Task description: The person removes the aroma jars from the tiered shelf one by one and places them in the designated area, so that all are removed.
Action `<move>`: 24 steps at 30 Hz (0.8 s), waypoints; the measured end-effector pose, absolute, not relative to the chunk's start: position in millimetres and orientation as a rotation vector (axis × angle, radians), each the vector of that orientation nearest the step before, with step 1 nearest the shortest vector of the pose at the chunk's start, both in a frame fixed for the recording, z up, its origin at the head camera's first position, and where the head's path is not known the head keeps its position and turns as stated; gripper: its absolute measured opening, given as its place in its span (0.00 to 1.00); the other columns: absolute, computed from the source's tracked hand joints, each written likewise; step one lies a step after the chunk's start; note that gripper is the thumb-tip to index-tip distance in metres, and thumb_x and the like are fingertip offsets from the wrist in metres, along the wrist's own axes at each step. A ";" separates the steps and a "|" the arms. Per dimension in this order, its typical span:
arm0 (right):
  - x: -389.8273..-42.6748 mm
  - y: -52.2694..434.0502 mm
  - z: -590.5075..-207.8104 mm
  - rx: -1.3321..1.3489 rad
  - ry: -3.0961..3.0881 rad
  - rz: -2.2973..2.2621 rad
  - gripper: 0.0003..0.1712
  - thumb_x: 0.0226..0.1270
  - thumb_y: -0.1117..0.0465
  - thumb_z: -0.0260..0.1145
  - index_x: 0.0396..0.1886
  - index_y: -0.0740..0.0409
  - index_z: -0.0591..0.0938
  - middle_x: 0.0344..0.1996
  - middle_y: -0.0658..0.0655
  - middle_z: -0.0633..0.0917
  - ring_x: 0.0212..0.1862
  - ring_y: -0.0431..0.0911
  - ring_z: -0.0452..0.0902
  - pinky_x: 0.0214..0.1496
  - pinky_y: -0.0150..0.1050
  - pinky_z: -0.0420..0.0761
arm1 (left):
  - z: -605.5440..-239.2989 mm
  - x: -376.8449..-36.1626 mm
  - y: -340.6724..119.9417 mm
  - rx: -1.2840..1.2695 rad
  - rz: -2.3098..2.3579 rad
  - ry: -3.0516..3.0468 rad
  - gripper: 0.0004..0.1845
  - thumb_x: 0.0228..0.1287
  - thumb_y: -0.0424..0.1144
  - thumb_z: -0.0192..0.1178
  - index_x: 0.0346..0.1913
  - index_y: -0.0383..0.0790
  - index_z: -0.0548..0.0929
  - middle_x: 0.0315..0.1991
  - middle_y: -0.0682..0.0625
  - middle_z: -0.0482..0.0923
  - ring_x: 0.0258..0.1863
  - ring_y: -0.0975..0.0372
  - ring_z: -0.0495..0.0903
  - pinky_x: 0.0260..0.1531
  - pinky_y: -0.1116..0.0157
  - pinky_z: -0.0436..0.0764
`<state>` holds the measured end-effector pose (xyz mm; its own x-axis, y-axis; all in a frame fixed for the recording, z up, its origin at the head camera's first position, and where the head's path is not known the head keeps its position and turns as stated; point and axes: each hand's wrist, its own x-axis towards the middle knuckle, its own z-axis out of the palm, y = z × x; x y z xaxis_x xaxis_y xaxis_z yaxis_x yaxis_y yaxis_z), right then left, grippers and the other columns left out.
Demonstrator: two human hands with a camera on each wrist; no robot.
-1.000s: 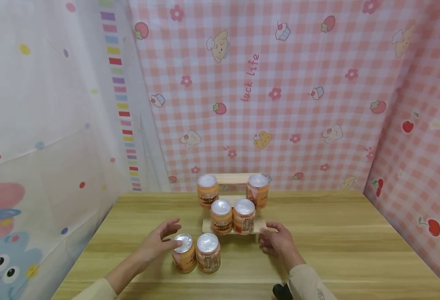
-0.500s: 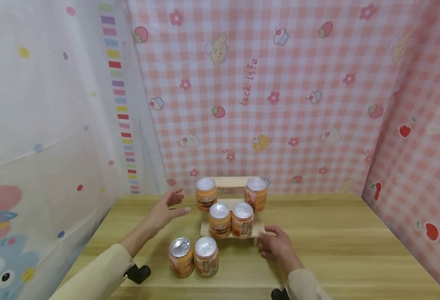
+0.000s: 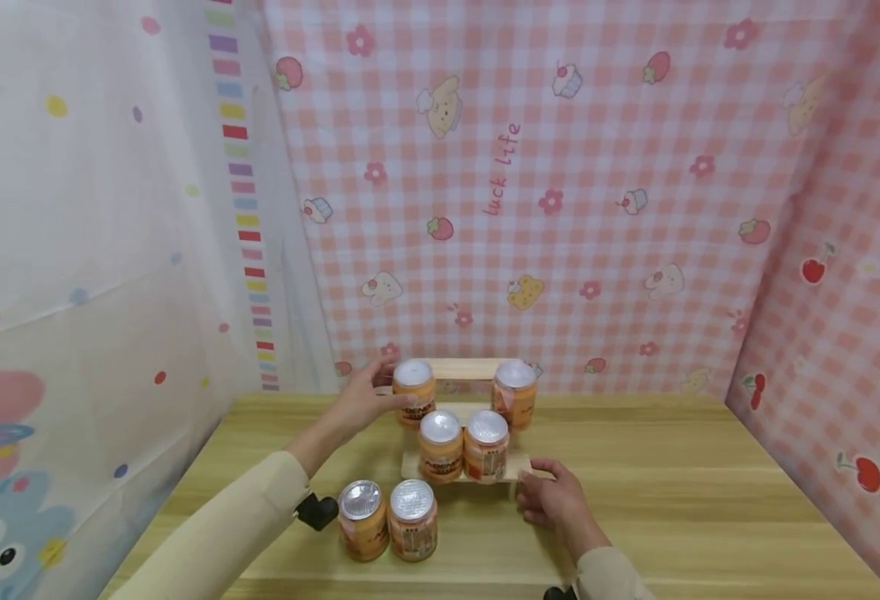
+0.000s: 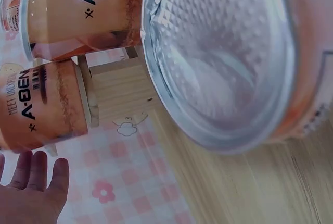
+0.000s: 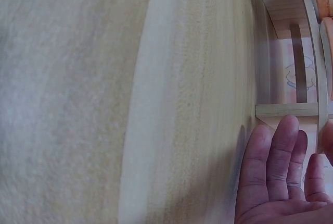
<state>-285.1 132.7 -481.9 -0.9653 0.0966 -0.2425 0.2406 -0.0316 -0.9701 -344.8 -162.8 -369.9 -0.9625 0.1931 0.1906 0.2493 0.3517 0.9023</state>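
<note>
Orange cans with silver tops stand on a stepped wooden rack and on the table. My left hand is at the upper-left can, its thumb across the front and the other fingers at the far left side. In the left wrist view, its straight fingers lie right at that can. My right hand pinches the right end of the rack's lower step. Two cans, a left one and a right one, stand side by side on that step; another can is at upper right.
Two more cans, a left one and a right one, stand on the wooden table in front of the rack. A pink checked cloth hangs behind; a white printed cloth hangs at the left.
My left hand has moved from the front-left can on the table up and forward to the upper-left can on the rack. My right hand has stayed at the rack's end.
</note>
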 end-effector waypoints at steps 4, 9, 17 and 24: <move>-284.7 133.0 -482.3 0.370 2.112 -2.151 0.26 0.59 0.59 0.64 0.55 0.62 0.67 0.25 0.54 0.81 0.24 0.45 0.78 0.24 0.42 0.78 | -373.3 -347.7 -158.4 -0.386 -1.664 -2.543 0.42 0.42 0.45 0.73 0.63 0.46 0.65 0.54 0.48 0.71 0.51 0.55 0.71 0.45 0.60 0.75; -283.1 132.7 -482.5 0.370 2.115 -2.143 0.26 0.60 0.59 0.64 0.55 0.62 0.67 0.24 0.55 0.81 0.24 0.46 0.78 0.24 0.42 0.78 | -377.5 -349.7 -156.4 -0.388 -1.645 -2.546 0.41 0.43 0.43 0.73 0.63 0.42 0.65 0.53 0.47 0.71 0.51 0.54 0.71 0.46 0.59 0.74; -286.3 132.7 -481.9 0.384 2.116 -2.147 0.25 0.60 0.60 0.63 0.55 0.62 0.67 0.25 0.54 0.81 0.24 0.46 0.79 0.23 0.42 0.78 | -377.6 -353.2 -154.6 -0.386 -1.663 -2.552 0.39 0.44 0.40 0.72 0.61 0.42 0.67 0.49 0.46 0.73 0.49 0.54 0.71 0.45 0.59 0.73; -285.0 133.4 -483.0 0.383 2.123 -2.143 0.25 0.61 0.60 0.63 0.55 0.63 0.67 0.25 0.54 0.81 0.24 0.46 0.78 0.24 0.42 0.78 | -375.6 -352.7 -152.8 -0.353 -1.688 -2.585 0.39 0.43 0.44 0.72 0.60 0.46 0.68 0.49 0.49 0.73 0.49 0.56 0.71 0.44 0.58 0.74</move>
